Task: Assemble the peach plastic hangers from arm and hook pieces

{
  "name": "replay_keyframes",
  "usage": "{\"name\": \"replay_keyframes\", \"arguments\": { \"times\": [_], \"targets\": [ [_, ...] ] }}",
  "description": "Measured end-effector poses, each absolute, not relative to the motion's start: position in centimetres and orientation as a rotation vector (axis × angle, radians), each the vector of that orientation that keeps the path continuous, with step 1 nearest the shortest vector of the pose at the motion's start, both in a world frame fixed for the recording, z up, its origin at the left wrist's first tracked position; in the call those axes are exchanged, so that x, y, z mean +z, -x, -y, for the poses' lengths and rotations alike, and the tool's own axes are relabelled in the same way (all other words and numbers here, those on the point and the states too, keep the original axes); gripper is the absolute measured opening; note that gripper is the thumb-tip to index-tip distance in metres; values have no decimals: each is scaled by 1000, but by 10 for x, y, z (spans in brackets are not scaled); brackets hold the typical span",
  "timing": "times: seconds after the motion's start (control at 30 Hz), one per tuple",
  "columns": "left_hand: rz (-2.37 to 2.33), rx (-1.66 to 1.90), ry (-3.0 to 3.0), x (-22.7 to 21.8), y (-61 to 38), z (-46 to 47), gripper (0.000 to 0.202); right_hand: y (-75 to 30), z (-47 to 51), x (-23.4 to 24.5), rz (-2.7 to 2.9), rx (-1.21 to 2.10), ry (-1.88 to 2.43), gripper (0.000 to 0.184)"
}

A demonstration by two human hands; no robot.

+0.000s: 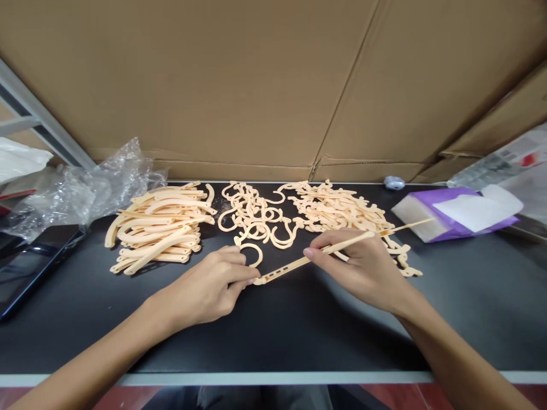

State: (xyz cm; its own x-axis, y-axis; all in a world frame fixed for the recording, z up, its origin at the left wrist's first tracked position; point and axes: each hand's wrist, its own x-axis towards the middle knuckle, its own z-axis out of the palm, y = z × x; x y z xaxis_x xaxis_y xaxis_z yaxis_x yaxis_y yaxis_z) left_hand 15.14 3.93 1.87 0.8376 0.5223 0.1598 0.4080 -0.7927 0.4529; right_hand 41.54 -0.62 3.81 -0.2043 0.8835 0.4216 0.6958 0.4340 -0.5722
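While a pale orange plastic bar (pixel 337 249) is lying slantwise over the black tabletop (pixel 273 330), the right hand (pixel 363 267) is pinching it near its middle, fingers closed around it. The left hand (pixel 209 287) is gripping the bar's slotted lower end together with a matching hook (pixel 253 254), fingers curled tight.
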Motion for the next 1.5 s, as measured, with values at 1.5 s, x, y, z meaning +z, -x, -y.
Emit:
{"name": "replay_keyframes", "arguments": {
  "times": [1.5],
  "targets": [
    [-609, 508, -2789, 16, -147, -40, 27, -407, 6, 43, 1861, 492, 1440, 32]
  ]
}}
